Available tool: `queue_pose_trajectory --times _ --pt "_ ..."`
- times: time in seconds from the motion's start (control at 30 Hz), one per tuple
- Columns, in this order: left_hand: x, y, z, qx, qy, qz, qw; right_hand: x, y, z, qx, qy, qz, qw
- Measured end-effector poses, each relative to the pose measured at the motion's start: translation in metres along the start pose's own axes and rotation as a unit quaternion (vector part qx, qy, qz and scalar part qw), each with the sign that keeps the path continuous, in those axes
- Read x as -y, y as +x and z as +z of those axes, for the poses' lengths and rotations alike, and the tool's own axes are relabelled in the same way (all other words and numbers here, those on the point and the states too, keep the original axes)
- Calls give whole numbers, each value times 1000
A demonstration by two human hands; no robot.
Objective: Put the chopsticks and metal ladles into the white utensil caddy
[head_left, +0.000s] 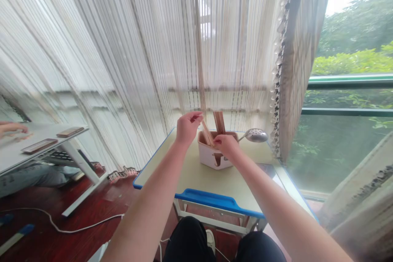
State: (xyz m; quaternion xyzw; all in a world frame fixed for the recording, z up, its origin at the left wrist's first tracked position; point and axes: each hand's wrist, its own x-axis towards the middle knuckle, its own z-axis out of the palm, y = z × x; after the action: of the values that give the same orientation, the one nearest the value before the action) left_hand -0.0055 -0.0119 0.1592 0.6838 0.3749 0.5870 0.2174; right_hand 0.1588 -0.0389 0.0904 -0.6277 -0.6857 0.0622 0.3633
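A white utensil holder [211, 159] with a brown inside stands on the desk before me. Several light wooden chopsticks [207, 132] lean in its left part. My left hand [188, 127] pinches their upper ends above the rim. At the rim, my right hand [227, 145] has its fingers closed against the lower part of the same sticks; its fingertips are partly hidden. Behind my right hand, a bunch of dark brown chopsticks [219, 123] stands upright in the holder. A metal slotted spoon [256, 135] sticks out over the right side, bowl end outward.
The cream desk [166, 168] has a blue edge and a blue front tray [208, 198]. A string curtain [138, 49] hangs right behind it, with a window at the right. On the left, another person's hand [14, 127] rests over a white table [46, 141]. A white cable [76, 229] crosses the floor.
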Motion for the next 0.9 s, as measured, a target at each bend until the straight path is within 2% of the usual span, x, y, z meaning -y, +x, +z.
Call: queue_pose_trajectory --times 0.17,0.27,0.43,0.63,0.73,0.8,0.9 --pt "7 11 8 3 31 -15 999 5 0 -3 -19 0 -11 1000" --pt "10 16 14 3 58 -4 998 11 1 -4 -39 34 -21 998" --pt "9 18 22 6 120 21 993 18 6 -3 -36 41 -19 998" --pt "3 17 20 67 197 32 978 19 9 -1 -6 -22 -13 1000" --pt "4 17 15 71 212 35 974 16 9 2 6 -32 10 999" --pt "9 15 12 85 201 17 976 12 10 3 27 -23 30 999" --pt "20 10 8 154 170 -31 973 8 11 4 60 -8 49 997"
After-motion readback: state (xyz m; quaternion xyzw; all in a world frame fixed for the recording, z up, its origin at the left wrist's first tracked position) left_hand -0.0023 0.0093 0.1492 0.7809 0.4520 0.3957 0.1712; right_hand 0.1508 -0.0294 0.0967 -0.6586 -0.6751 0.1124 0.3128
